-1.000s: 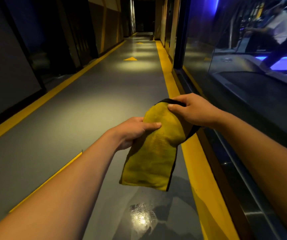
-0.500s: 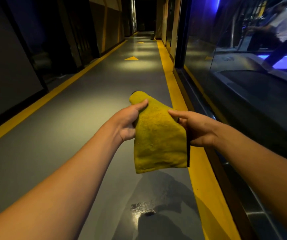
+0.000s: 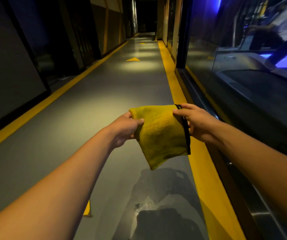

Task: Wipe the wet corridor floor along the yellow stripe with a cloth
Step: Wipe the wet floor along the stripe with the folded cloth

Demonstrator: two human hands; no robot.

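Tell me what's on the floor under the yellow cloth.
Below the yellow cloth, held up by the left hand and right hand, lie grey floor, a dark shadow and a glistening wet patch. The cloth hides the floor directly behind it.

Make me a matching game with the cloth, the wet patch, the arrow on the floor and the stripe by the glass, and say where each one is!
Things:
1. cloth
2. wet patch
3. yellow arrow
4. yellow stripe

Places:
A. far ahead in the middle of the corridor floor
B. held up between the left hand and the right hand
C. running along the floor beside the glass wall
D. shining on the grey floor below the cloth

Pairs: 1-B, 2-D, 3-A, 4-C
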